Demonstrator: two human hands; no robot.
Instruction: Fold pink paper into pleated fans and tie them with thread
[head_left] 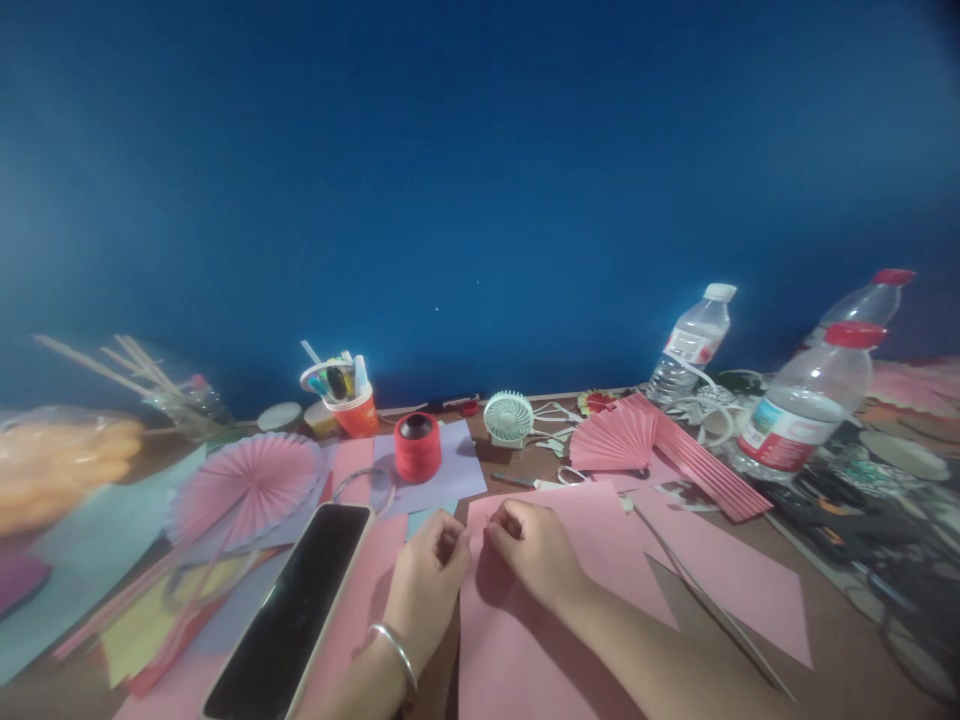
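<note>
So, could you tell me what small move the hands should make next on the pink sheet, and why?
Probably fold over the first narrow strip: the left hand and right hand pinch the far edge of the flat pink paper sheet, while pleated pink fans lie nearby.

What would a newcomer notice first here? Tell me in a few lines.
First, the two hands at bottom centre: the left hand and right hand pinch the near left corner of a pink paper sheet with their fingers. Left of them a dark phone lies on the table. Behind it sits a round pink paper fan; a red thread spool stands behind the hands.
</note>
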